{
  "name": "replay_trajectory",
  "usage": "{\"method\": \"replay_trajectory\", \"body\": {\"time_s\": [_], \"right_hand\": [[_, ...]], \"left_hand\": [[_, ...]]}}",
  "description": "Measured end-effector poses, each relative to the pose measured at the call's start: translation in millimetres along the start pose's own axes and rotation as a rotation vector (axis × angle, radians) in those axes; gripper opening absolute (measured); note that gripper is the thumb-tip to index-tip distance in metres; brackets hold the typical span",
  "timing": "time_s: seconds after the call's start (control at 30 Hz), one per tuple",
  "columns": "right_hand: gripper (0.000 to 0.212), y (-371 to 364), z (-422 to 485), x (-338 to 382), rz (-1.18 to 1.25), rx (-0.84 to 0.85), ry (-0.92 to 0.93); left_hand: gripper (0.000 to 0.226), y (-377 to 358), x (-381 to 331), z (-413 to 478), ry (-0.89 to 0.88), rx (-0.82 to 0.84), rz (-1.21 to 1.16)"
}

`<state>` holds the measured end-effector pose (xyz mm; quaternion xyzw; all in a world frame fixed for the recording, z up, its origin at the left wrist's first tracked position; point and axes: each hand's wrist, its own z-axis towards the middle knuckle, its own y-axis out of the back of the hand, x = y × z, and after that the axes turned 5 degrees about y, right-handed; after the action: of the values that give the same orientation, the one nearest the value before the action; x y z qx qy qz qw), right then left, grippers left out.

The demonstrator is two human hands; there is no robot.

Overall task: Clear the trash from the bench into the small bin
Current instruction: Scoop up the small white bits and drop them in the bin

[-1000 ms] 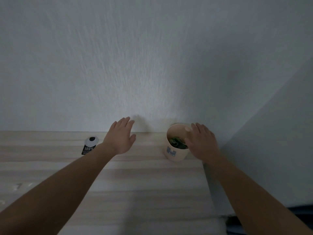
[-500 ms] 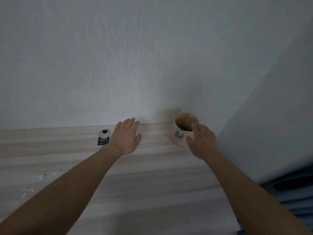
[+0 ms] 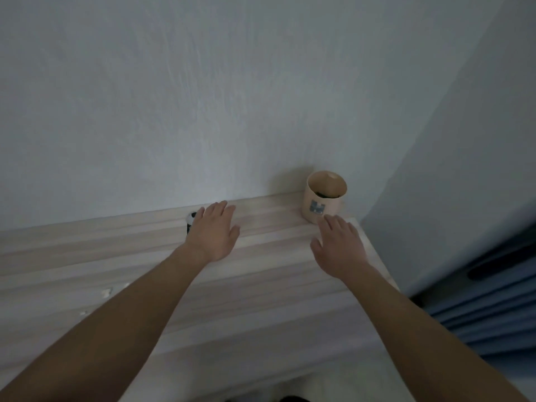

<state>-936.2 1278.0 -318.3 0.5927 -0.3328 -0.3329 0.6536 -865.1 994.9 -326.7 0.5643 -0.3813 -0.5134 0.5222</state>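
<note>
Beige cylindrical small bin (image 3: pixel 322 204) stands at the worktop's (image 3: pixel 275 285) far right corner, with dark green trash inside. From its rim the right hand (image 3: pixel 340 248) has drawn back nearer, fingers (image 3: pixel 333 224) released and empty. Equally slack, the left hand (image 3: pixel 214 233) now half covers the black-and-white packet (image 3: pixel 190 220) by the wall, probably the next piece to go.

On my feed the body is just two arms. The left forearm (image 3: pixel 121 320), coming in from seven o'clock, is bare skin all the way to the left hand (image 3: pixel 213 236). The right forearm (image 3: pixel 412 323), from five o'clock, is bare up to the right hand (image 3: pixel 339 248). Wrists and fingers show plain skin. The dim light blurs nails and finer marks.
</note>
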Motion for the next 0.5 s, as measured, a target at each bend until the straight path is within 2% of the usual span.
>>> {"method": "replay_trajectory", "body": {"time_s": [0.1, 0.33, 0.5], "right_hand": [[0.047, -11.4, -0.2, 14.0, 0.039, 0.028, 0.039], [0.057, -35.7, 1.3, 68.0, 0.107, 0.117, 0.132], [0.058, -47.7, 15.6, 121.2, 0.094, 0.137, 0.162]], "left_hand": [[0.054, 1.1, 15.8, -18.1, 0.068, 0.006, 0.001], [0.053, -7.0, 76.0, -77.8, 0.216, 0.015, 0.018], [0.054, -17.3, 140.8, -117.3, 0.234, 0.019, 0.014]]}}
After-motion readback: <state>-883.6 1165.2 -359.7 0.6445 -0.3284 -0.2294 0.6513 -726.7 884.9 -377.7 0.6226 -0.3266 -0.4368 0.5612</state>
